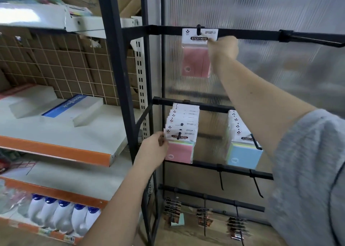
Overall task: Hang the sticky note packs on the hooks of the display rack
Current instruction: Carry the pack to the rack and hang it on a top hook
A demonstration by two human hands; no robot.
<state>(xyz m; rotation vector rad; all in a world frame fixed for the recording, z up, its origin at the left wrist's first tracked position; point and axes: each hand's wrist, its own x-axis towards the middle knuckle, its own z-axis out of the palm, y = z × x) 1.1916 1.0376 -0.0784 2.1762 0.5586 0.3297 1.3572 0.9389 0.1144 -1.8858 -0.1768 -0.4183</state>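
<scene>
We are facing the rack point(128, 100), its bars crossing centre frame. On its middle bar a stack point(182, 133) is hanging, our left hand point(155, 148) pinching the front card's left edge. At upper centre, our right hand point(223, 47) is pinching a pink pack point(196, 60) hanging on the top hook point(198, 29).

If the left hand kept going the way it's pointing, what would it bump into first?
The left hand points right, at the front pink sticky note pack on the lower hook. Its fingers already touch that pack's edge, so it would push into the pack first.
</scene>
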